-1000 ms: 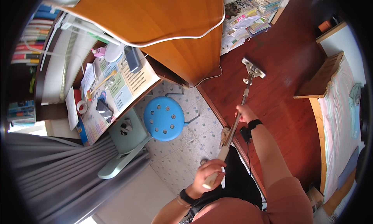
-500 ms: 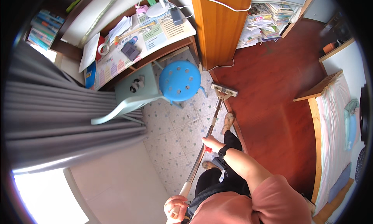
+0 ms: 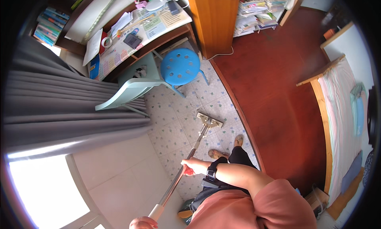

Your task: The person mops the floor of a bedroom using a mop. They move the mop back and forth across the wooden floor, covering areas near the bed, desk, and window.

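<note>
My right hand [image 3: 193, 166] is closed around the pole of the mop [image 3: 170, 189], fingers curled in with no gap that I can see. My left hand [image 3: 143, 223], lower and to the left, is curled over the pale upper end of the same pole; the picture's edge cuts it off, so I can't tell how tightly each finger sits. From my right fingers the pole slants away ahead and a little right to the mop's head [image 3: 209, 120], which is over the tiles [image 3: 168, 127]. My shoes [image 3: 218, 154] are just right of and beyond those fingers, near the head but apart from it. Farther ahead of both hands stands the blue stool [image 3: 180, 66], with the pale green chair [image 3: 137, 84] to its left and the desk [image 3: 166, 41] behind. The curtain [image 3: 71, 98] hangs ahead and left of my fingers; the red floor [image 3: 270, 102] spreads to their right.
</note>
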